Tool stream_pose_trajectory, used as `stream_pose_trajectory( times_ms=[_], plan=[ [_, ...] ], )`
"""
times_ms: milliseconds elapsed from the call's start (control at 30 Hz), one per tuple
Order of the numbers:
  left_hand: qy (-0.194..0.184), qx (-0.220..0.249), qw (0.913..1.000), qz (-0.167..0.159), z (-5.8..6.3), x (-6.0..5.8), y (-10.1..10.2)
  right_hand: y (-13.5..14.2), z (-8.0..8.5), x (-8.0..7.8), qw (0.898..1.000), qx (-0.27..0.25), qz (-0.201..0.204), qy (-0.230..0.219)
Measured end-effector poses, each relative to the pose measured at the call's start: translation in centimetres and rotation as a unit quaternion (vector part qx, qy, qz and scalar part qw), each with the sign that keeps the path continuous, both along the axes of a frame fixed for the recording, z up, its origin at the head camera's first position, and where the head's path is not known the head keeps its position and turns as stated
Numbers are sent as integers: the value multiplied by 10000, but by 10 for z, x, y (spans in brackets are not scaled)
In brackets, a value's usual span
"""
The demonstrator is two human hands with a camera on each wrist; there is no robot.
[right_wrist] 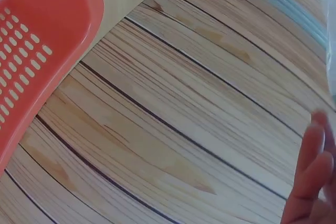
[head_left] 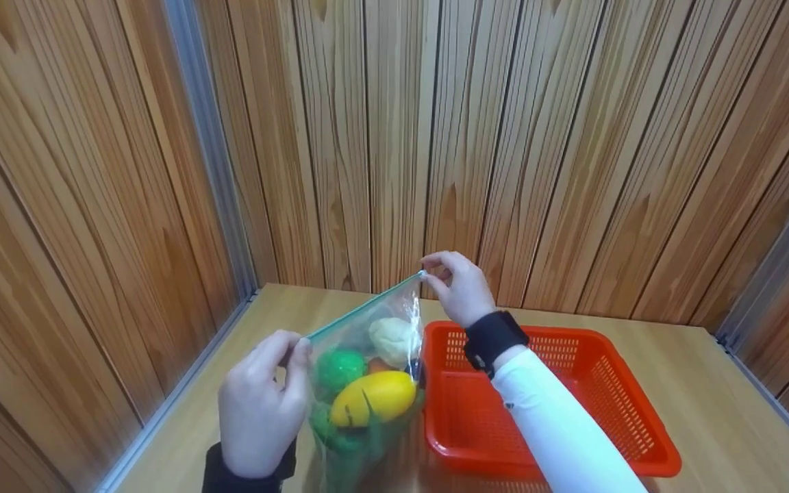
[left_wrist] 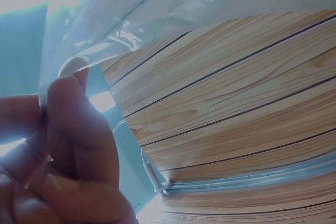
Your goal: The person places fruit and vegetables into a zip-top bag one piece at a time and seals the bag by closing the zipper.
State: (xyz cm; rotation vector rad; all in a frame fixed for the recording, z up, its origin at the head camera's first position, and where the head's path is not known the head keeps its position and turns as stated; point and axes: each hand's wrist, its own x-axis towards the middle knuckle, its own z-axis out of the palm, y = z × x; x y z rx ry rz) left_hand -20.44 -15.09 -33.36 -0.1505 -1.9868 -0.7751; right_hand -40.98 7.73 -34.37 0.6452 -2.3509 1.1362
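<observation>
A clear zip-top bag (head_left: 394, 301) with a green strip along its top hangs between my two hands, the strip slanting up to the right. My left hand (head_left: 261, 404) pinches the strip's lower left end, with thumb and fingertips on the plastic. At the higher right end, my right hand (head_left: 459, 287) pinches the corner between thumb and fingers. Inside the bag lie a yellow mango-shaped fruit (head_left: 374, 398), a round green piece (head_left: 341, 370), a whitish lumpy piece (head_left: 393, 339) and more green pieces lower down. Something orange shows partly behind the yellow fruit.
An orange-red plastic basket (head_left: 552, 452) with slotted walls stands on the wooden table (head_left: 196, 438), right of the bag and under my right forearm. Wood-plank walls (head_left: 504, 137) close off the back and both sides, with metal strips (head_left: 209, 137) at the corners.
</observation>
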Motion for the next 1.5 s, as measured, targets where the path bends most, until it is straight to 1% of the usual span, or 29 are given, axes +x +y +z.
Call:
stream_pose_trajectory(
  times_ms=[33, 100, 167, 233, 267, 333, 400, 467, 533, 600, 667, 700, 733, 800, 833, 867, 933, 1000, 1033, 1067, 1100, 1167, 1233, 1267, 1300, 1333, 1400, 1467, 1500],
  plan=[
    [-21, 14, 10000, 8, 0, 0, 0, -1, -2, 7, 9998, -147, -9, 160],
    [-121, 38, 9999, 28, 1, 0, 2, -5, -7, 29, 9983, -412, 78, 415],
    [-209, 37, 9998, 32, 2, 0, 4, -7, -14, 60, 9970, -479, 309, 522],
    [-300, 30, 9995, 47, 4, 1, 5, -8, -22, 93, 9968, -298, 623, 407],
    [-328, 13, 9994, 57, 4, 1, 5, -7, -27, 109, 9965, -116, 788, 253],
    [-304, -69, 9995, 83, 6, 0, 7, -5, -37, 134, 9930, 307, 1116, -255],
    [-236, -160, 9995, 115, 6, 0, 9, -2, -44, 150, 9830, 670, 1421, -952],
    [-45, -268, 9995, 135, 6, -1, 12, 0, -50, 157, 9688, 861, 1664, -1624],
    [128, -339, 9993, 131, 6, -2, 17, 0, -55, 160, 9512, 804, 1874, -2316],
    [321, -405, 9986, 55, 5, -5, 22, -3, -60, 159, 9329, 634, 1989, -2934],
    [403, -486, 9980, -67, 5, -8, 29, -9, -65, 157, 9218, 460, 2004, -3286],
    [417, -541, 9975, -154, 6, -10, 33, -12, -68, 155, 9185, 354, 2005, -3388],
    [403, -595, 9972, -227, 6, -13, 37, -17, -71, 154, 9177, 252, 2019, -3411],
    [307, -733, 9963, -327, 8, -20, 45, -25, -78, 150, 9227, 93, 2127, -3214],
    [245, -795, 9960, -322, 9, -24, 49, -30, -82, 148, 9256, 59, 2186, -3090],
    [210, -833, 9957, -334, 9, -29, 53, -34, -86, 146, 9244, -84, 2321, -3027],
    [14, -866, 9958, -310, 8, -39, 60, -42, -96, 141, 9196, -337, 2622, -2906],
    [-135, -865, 9956, -327, 5, -49, 65, -50, -105, 135, 9148, -562, 2795, -2860],
    [-215, -851, 9955, -367, 3, -54, 67, -53, -108, 131, 9129, -658, 2816, -2881],
    [-315, -840, 9951, -418, 1, -58, 67, -55, -111, 127, 9068, -815, 2838, -3009],
    [-438, -839, 9944, -461, 0, -62, 67, -56, -112, 122, 9048, -888, 2764, -3115],
    [-689, -770, 9922, -696, -1, -69, 62, -58, -110, 113, 8968, -1029, 2512, -3494],
    [-1046, -640, 9884, -898, -3, -74, 52, -59, -105, 104, 8826, -1179, 2274, -3943],
    [-1268, -500, 9859, -970, -3, -77, 45, -59, -103, 100, 8779, -1188, 2110, -4130],
    [-1487, -339, 9835, -968, -5, -78, 36, -59, -101, 96, 8785, -1144, 1967, -4200],
    [-1726, -165, 9806, -909, -8, -80, 27, -60, -99, 93, 8775, -1120, 1803, -4301],
    [-2246, 70, 9729, -541, -16, -81, 7, -60, -98, 87, 8831, -988, 1467, -4345],
    [-2808, 114, 9596, -116, -28, -83, -10, -61, -98, 83, 8887, -895, 1139, -4350],
    [-3095, 72, 9509, 37, -36, -85, -17, -62, -98, 80, 8915, -882, 1021, -4325]
  ],
)
